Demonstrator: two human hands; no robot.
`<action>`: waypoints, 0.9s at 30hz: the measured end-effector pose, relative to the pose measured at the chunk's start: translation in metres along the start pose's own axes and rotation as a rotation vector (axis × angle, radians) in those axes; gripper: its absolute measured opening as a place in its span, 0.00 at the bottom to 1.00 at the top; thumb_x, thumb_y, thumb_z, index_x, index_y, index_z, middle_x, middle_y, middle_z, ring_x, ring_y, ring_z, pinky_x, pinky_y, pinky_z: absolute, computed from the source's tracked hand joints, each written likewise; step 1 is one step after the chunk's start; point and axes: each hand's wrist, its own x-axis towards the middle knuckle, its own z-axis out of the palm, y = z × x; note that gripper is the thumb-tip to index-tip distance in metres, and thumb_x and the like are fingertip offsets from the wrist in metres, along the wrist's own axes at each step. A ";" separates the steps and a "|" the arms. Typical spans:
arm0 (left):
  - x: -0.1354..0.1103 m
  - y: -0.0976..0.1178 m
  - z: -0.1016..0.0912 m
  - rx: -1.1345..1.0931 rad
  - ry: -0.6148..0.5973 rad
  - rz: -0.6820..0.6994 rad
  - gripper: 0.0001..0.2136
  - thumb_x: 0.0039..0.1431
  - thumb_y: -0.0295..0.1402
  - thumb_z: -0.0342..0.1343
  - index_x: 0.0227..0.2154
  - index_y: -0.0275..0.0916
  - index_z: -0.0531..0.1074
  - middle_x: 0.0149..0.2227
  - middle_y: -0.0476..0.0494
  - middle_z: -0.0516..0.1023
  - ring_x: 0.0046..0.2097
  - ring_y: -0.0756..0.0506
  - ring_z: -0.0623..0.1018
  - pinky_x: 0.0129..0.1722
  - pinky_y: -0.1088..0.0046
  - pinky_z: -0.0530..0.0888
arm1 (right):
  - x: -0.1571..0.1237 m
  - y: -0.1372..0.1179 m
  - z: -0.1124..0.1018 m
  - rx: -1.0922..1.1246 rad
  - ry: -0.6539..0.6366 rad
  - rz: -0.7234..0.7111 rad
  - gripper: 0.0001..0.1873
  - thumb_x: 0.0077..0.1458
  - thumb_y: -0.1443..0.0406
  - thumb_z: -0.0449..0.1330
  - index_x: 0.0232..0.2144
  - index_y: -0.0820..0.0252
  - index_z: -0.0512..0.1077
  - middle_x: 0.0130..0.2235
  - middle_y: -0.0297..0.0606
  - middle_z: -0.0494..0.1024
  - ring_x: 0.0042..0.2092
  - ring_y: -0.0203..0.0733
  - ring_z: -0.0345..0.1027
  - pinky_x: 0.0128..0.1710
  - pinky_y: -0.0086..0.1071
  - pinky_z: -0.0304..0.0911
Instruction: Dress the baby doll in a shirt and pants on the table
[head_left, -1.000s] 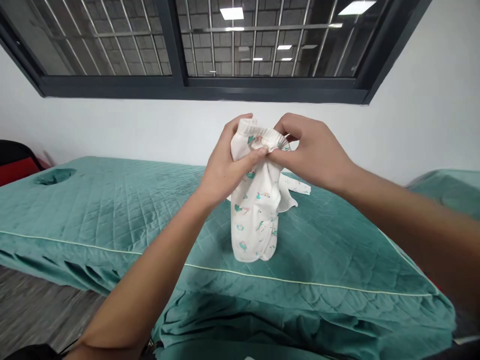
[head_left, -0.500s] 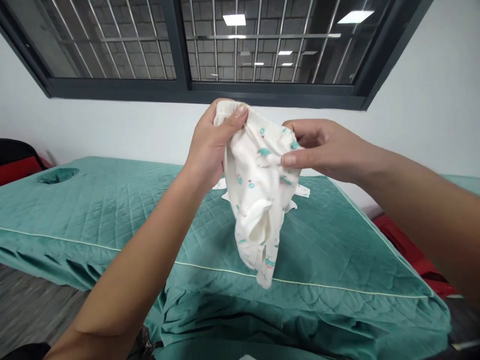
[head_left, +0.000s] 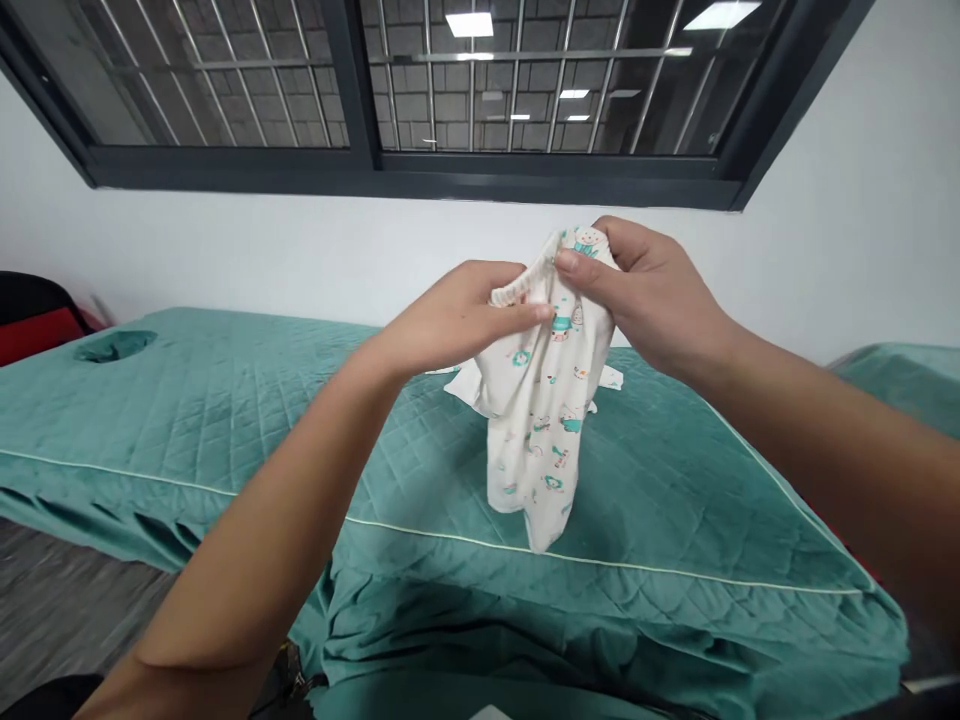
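A pair of small white baby pants with a teal and red cartoon print hangs in the air above the bed. My right hand pinches the waistband at its upper right, thumb in front. On the other side my left hand is closed at the waistband, its thumb across the front and its fingers partly hidden by the cloth. The legs dangle loosely below. Behind them another white printed garment lies on the bed, mostly covered from sight.
A green quilted cover with pale piping lies over the bed, which has a hole near its far left end. Beyond it are a white wall and a dark-framed barred window. A red and black object stands at left.
The pants have been turned and bunched differently. My left hand has moved lower and to the right along the waistband. My right hand has shifted up slightly, now gripping the waistband's top.
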 end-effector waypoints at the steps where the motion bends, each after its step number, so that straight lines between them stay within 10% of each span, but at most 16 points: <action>1: 0.002 -0.005 0.002 -0.029 -0.008 0.000 0.06 0.55 0.29 0.65 0.32 0.37 0.73 0.29 0.49 0.74 0.40 0.42 0.81 0.38 0.69 0.77 | -0.001 0.004 -0.002 0.007 -0.008 0.022 0.21 0.52 0.46 0.69 0.30 0.54 0.72 0.29 0.30 0.74 0.33 0.39 0.71 0.32 0.32 0.66; 7: 0.009 -0.039 0.017 -0.172 0.140 -0.070 0.10 0.61 0.39 0.60 0.32 0.38 0.70 0.27 0.51 0.72 0.37 0.44 0.81 0.37 0.69 0.77 | -0.013 0.028 -0.013 -0.024 -0.414 0.323 0.18 0.44 0.50 0.74 0.28 0.56 0.78 0.29 0.33 0.79 0.30 0.41 0.73 0.28 0.33 0.67; 18: -0.011 -0.094 0.007 -0.178 -0.597 -0.431 0.19 0.50 0.46 0.70 0.37 0.35 0.78 0.36 0.39 0.83 0.37 0.42 0.81 0.36 0.68 0.78 | -0.015 0.094 -0.009 0.280 -0.049 0.315 0.15 0.56 0.54 0.68 0.28 0.58 0.74 0.26 0.30 0.73 0.26 0.32 0.65 0.24 0.26 0.59; 21: -0.010 -0.106 0.010 -0.243 -0.461 -0.389 0.17 0.51 0.42 0.70 0.37 0.35 0.77 0.35 0.41 0.82 0.36 0.44 0.81 0.36 0.69 0.77 | -0.020 0.112 -0.012 0.308 -0.097 0.390 0.19 0.53 0.49 0.68 0.32 0.57 0.77 0.28 0.32 0.76 0.28 0.34 0.68 0.25 0.27 0.61; 27: -0.008 -0.131 0.023 -0.378 -0.107 -0.340 0.18 0.56 0.47 0.66 0.39 0.36 0.75 0.33 0.44 0.80 0.40 0.42 0.82 0.40 0.69 0.77 | -0.035 0.119 -0.005 0.124 -0.629 0.589 0.22 0.46 0.50 0.72 0.38 0.58 0.82 0.37 0.37 0.83 0.37 0.45 0.77 0.37 0.35 0.71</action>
